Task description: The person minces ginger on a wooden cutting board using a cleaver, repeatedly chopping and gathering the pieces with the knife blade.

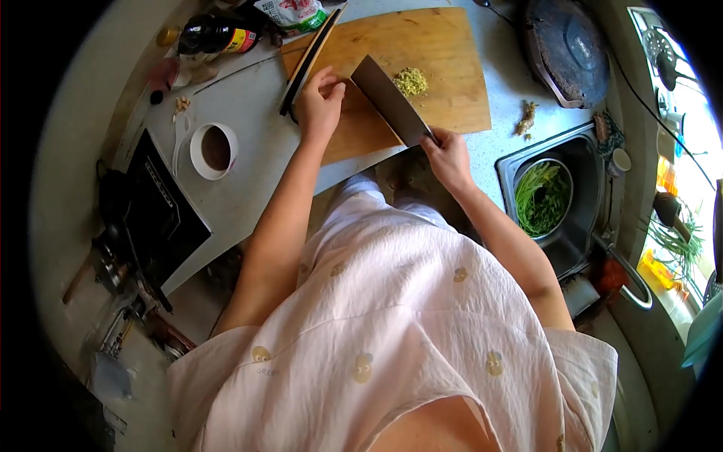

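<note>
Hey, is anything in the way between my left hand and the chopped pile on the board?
Yes, the cleaver: your right hand grips its handle, and its blade stands between your left hand and the chopped pile.

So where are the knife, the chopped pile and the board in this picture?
Knife [392, 103]: head view, on the middle of the blade.
Chopped pile [410, 81]: head view, on the middle of the heap.
Board [435, 39]: head view, on the bare wood beyond the pile.
</note>
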`<state>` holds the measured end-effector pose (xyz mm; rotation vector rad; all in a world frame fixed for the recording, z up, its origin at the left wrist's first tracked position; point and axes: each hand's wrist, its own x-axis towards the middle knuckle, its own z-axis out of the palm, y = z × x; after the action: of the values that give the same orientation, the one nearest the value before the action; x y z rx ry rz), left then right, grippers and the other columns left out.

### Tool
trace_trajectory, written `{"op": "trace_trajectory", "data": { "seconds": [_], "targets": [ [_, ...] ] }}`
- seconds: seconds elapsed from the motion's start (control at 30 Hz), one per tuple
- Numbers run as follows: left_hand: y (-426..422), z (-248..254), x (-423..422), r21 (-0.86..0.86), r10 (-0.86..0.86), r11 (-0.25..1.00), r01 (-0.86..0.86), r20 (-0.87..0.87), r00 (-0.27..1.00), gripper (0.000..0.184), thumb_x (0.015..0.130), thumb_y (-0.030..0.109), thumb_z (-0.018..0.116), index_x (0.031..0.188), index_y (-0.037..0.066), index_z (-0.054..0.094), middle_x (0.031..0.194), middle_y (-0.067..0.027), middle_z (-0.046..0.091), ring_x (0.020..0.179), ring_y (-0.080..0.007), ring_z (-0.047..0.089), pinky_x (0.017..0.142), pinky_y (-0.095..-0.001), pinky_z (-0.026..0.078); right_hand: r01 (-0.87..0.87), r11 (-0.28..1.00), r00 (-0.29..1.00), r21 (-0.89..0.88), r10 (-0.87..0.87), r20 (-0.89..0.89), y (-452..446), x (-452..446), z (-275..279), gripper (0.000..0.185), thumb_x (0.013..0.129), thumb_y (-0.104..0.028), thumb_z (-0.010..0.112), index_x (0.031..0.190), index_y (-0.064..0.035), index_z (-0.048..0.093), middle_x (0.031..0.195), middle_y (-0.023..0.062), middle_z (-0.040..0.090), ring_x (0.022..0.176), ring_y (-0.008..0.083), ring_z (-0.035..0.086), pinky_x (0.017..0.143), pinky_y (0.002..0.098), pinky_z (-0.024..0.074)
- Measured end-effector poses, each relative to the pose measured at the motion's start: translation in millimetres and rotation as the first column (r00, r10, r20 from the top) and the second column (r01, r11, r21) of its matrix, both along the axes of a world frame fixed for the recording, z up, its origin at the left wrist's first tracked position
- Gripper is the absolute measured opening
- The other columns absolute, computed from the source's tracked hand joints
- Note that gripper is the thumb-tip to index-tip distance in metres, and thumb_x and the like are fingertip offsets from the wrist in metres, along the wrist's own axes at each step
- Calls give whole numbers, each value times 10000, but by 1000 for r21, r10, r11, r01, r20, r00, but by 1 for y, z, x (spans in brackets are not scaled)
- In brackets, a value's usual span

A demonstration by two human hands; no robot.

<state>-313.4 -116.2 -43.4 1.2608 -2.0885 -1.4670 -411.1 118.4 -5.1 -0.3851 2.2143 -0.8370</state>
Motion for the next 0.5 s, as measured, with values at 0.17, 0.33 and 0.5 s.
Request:
{"op": "trace_trajectory", "data": {
  "seconds": [0.17, 0.33, 0.5],
  "targets": [
    [-2, -2, 15, -61, 28, 998, -29, -5, 1000, 356, 862, 70, 670, 1214, 34, 635, 1069, -84, 706, 859, -163, 670, 769, -287, 539, -6, 1000, 996, 28, 9, -87, 18, -41, -15, 260, 858, -261, 649, 970, -33, 704, 777, 209, 669, 710, 322, 674, 664, 406, 502],
    [-4, -1, 26, -79, 52, 995, -52, -10, 999, 341, 871, 74, 668, 1209, 38, 638, 1092, -80, 699, 872, -164, 668, 785, -285, 539, -187, 982, 965, -4, 183, -189, 28, -80, 8, 248, 857, -260, 667, 949, -33, 709, 800, 174, 692, 728, 341, 670, 681, 403, 517],
    [-4, 0, 37, -56, 42, 998, -42, -12, 999, 337, 892, 71, 655, 1225, 35, 630, 1114, -76, 686, 896, -152, 658, 800, -275, 525, -561, 791, 741, 244, 611, -278, 29, -112, 31, 198, 831, -266, 701, 885, -79, 733, 823, 110, 725, 744, 287, 696, 709, 385, 546]
  ]
}}
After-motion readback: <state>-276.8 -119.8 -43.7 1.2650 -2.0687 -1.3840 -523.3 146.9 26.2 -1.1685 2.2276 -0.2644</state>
